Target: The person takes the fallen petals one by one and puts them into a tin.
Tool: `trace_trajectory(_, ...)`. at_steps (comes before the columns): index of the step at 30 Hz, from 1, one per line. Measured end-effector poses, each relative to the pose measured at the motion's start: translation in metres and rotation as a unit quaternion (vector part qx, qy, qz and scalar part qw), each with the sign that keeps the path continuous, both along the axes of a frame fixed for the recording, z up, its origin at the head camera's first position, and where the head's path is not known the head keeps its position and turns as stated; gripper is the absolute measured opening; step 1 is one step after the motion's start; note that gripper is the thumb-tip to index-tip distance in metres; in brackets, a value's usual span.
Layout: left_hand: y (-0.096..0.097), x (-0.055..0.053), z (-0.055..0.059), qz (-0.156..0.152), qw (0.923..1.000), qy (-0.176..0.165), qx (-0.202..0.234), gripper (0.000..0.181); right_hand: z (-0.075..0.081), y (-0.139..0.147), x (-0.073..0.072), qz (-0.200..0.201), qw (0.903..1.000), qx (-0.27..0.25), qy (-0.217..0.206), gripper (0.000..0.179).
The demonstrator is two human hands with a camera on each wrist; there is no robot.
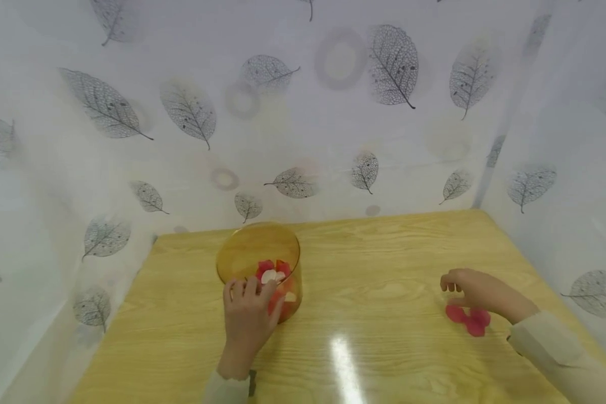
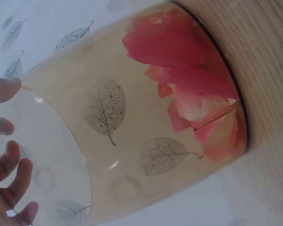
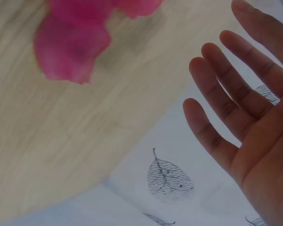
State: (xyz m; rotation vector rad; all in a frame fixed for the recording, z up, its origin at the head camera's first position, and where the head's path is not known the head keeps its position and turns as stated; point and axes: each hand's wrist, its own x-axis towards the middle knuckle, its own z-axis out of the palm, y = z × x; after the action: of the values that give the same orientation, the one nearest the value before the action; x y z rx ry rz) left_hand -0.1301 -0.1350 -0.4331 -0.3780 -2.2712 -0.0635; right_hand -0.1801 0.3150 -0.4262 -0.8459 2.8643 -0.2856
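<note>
A see-through amber container [image 1: 258,247] stands upright on the wooden table, with pink, red and pale petals [image 2: 174,47] lying at its bottom. My left hand [image 1: 249,314] is at the near side of its rim, fingers loosely bent. In the left wrist view, the thumb [image 2: 4,90] is at the rim; whether it touches cannot be told. On the right, a small group of dark pink petals [image 1: 477,322] lies on the table. Just above them hovers my right hand [image 1: 477,289], its fingers spread and slightly bent, with nothing in them.
The wooden table [image 1: 373,269] meets walls covered with leaf-patterned paper [image 1: 328,134] at the back and sides. A bright light reflection shows on the table's near middle. A thin brown stick-like piece [image 2: 217,116] shows among the petals in the container.
</note>
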Motion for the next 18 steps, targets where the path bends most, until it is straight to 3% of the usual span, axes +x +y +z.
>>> trace_trajectory(3, 0.000, 0.000, 0.001, 0.000, 1.0000, 0.000, 0.005, 0.031, -0.010, 0.007, 0.002, -0.019, 0.9990, -0.007, -0.039, 0.018)
trace_trajectory(7, 0.000, 0.000, 0.002, -0.003, 0.9999, -0.002, 0.011, 0.029, -0.022, 0.013, 0.003, -0.019, 0.9980, -0.023, -0.056, 0.020)
trace_trajectory(18, -0.001, 0.000, -0.001, -0.003, 0.9998, 0.004, 0.019, 0.022, -0.038, 0.015, 0.001, 0.010, 0.9984, -0.038, -0.041, 0.030)
